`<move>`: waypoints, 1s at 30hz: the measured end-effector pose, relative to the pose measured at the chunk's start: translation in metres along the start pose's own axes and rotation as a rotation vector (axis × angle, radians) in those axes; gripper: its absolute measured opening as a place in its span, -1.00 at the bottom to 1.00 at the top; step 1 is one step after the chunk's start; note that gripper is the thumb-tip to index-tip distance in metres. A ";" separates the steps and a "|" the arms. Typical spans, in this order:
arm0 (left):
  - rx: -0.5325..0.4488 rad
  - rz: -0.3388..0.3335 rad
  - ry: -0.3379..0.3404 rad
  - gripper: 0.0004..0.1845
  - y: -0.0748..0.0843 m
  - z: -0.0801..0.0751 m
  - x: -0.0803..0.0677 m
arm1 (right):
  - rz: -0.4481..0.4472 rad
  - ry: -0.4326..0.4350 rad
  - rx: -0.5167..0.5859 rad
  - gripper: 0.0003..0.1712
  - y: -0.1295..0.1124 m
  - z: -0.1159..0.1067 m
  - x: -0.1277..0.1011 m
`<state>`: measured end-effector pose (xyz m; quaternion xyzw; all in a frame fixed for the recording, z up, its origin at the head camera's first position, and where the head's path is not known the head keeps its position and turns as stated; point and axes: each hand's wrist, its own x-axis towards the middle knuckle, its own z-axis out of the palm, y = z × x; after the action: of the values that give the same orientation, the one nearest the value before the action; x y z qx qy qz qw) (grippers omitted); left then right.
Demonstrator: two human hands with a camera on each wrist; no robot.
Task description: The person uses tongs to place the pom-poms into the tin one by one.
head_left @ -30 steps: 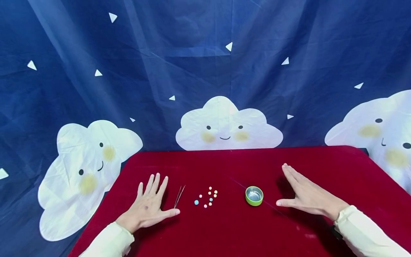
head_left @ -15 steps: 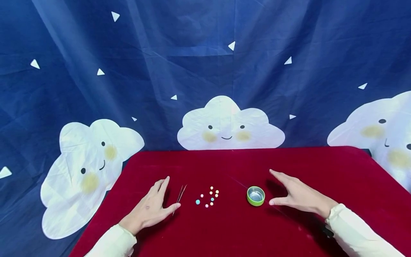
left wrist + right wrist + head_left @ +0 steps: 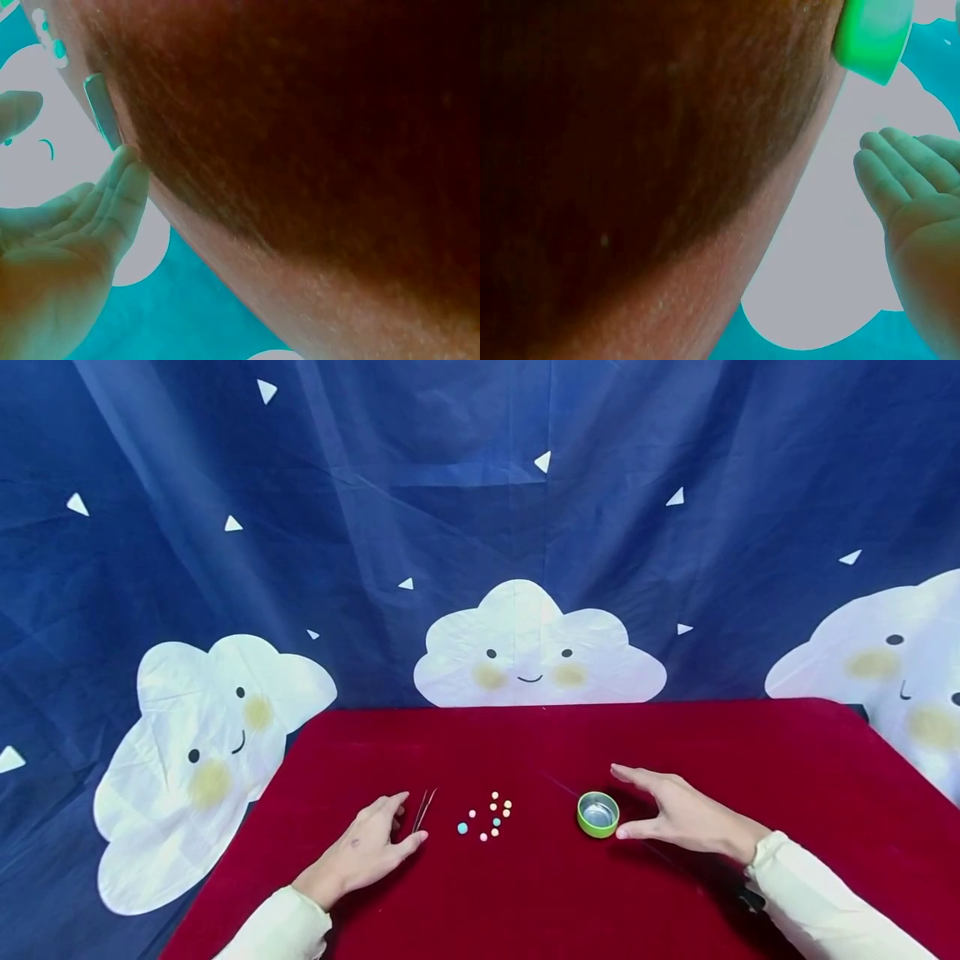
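Observation:
A slim pair of metal tweezers (image 3: 424, 810) lies on the red cloth, its two arms spread apart at the far end. My left hand (image 3: 363, 842) hovers just left of it, thumb and fingers loosely bent around its near part. In the left wrist view the fingertips come close to the tweezers (image 3: 102, 109); contact is hard to tell. On the right, a small round green tin (image 3: 597, 832) with a silvery inside stands upright. My right hand (image 3: 686, 814) is beside it, thumb near the wall and fingers extended behind; the right wrist view shows them apart from the tin (image 3: 876, 37).
Several small beads, among them a larger blue bead (image 3: 462, 828), lie scattered between the tweezers and the tin. The red cloth (image 3: 525, 902) covers the table. Behind its far edge hangs a blue curtain (image 3: 480, 527) with white clouds.
My left hand's spread fingers have drawn in and bent near the tweezers. My right hand has moved left, close to the tin. Tweezers, beads and tin lie as before.

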<state>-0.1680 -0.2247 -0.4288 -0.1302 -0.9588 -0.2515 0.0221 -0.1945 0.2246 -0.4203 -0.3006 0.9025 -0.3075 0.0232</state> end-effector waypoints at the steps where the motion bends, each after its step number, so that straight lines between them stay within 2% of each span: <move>1: -0.010 0.005 0.010 -0.37 0.000 0.001 0.001 | -0.007 -0.001 0.002 0.07 0.000 0.001 0.001; 6: -0.055 0.005 0.057 -0.54 0.002 0.006 0.004 | -0.041 -0.007 0.036 0.03 0.003 0.005 0.006; 11: -0.082 -0.032 0.079 -0.61 0.005 0.008 0.005 | -0.062 -0.023 0.093 -0.01 0.004 0.007 0.009; 16: -0.105 -0.038 0.104 -0.69 0.006 0.009 0.007 | -0.069 -0.043 0.118 -0.06 0.004 0.009 0.012; 30: -0.063 -0.125 0.106 -0.70 0.011 0.011 0.014 | -0.041 -0.069 0.133 -0.17 0.001 0.010 0.017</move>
<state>-0.1784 -0.2065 -0.4312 -0.0572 -0.9542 -0.2888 0.0532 -0.2070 0.2103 -0.4272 -0.3270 0.8724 -0.3569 0.0678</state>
